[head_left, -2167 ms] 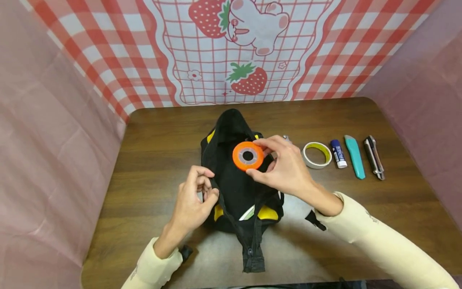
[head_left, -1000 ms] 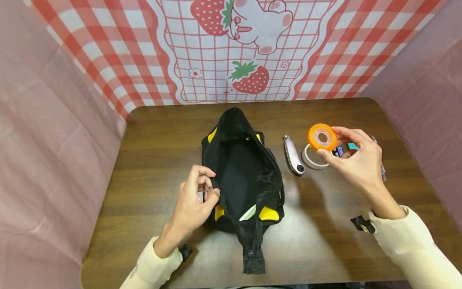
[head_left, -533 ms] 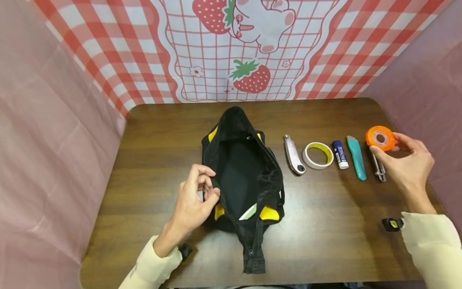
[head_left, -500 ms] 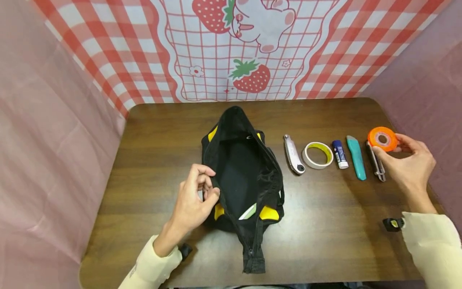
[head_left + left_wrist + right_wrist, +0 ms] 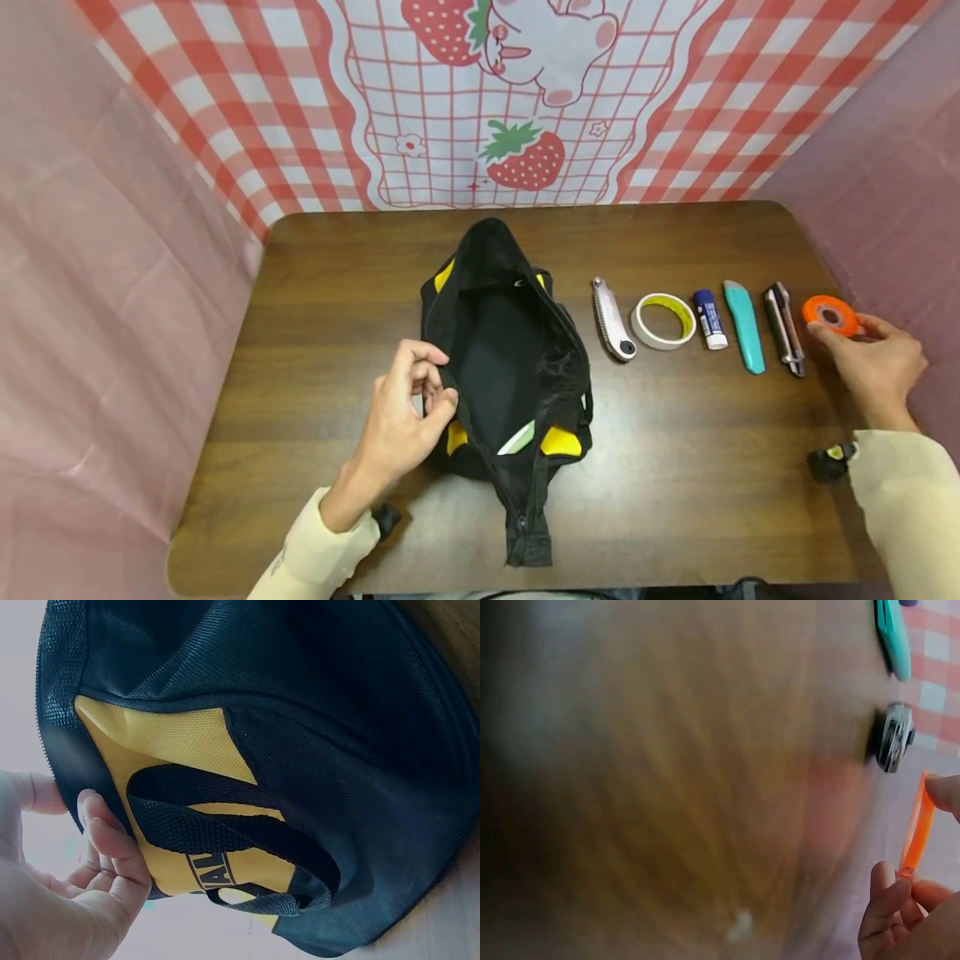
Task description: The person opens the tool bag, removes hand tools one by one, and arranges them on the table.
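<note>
A black and yellow zippered bag [image 5: 495, 358] stands open in the middle of the table, a pale green and white thing [image 5: 517, 437] showing inside its near end. My left hand [image 5: 405, 417] pinches the bag's left rim between thumb and fingers; the left wrist view shows the zipper edge [image 5: 56, 750] there and a black strap [image 5: 195, 825] on the yellow side. At the table's right edge my right hand [image 5: 873, 367] holds a roll of orange tape [image 5: 830, 316] by its rim, thumb on one side and fingers on the other.
Left of the orange tape lie, in a row, a grey and black box cutter [image 5: 784, 329], a teal cutter [image 5: 744, 327], a blue glue stick [image 5: 710, 320], a white tape roll [image 5: 663, 322] and a white-handled folding tool [image 5: 613, 321]. Pink cloth [image 5: 885, 167] hangs beside the table.
My right hand has carried the orange tape from over the bag, rightward past the row of tools, and lower at the table's right side. My left hand has stayed on the bag's rim.
</note>
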`<control>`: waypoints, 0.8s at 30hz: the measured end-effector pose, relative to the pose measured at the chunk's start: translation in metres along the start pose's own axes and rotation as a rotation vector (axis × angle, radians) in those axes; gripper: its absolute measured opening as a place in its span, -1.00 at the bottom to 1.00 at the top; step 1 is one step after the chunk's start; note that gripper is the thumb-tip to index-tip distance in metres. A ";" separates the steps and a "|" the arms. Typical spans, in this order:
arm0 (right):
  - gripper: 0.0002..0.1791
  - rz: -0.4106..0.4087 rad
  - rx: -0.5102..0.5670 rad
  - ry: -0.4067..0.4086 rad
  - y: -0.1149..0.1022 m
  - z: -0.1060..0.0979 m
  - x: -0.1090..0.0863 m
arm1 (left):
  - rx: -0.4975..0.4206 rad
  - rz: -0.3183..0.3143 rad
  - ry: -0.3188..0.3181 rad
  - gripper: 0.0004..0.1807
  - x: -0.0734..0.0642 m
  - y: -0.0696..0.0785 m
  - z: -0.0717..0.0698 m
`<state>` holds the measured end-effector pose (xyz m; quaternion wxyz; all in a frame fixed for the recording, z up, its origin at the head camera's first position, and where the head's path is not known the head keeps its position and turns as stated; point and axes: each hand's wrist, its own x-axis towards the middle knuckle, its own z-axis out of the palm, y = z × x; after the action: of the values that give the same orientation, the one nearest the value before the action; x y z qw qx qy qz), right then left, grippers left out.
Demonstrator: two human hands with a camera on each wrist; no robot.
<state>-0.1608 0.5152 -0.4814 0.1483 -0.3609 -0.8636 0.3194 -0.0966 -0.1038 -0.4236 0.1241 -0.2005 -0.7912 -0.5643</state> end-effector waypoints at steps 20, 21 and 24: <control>-0.12 -0.135 -0.264 -0.192 0.012 -0.002 0.007 | -0.004 0.016 0.009 -0.55 0.001 0.002 0.001; -0.13 -0.149 -0.266 -0.194 0.012 -0.002 0.006 | -0.004 0.016 0.007 -0.55 0.001 0.002 0.001; -0.12 -0.159 -0.266 -0.198 0.011 -0.002 0.007 | -0.004 0.019 0.008 -0.55 0.000 0.003 0.001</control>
<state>-0.1585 0.5272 -0.4867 0.0383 -0.2745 -0.9345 0.2235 -0.0954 -0.1023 -0.4211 0.1321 -0.2061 -0.7877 -0.5653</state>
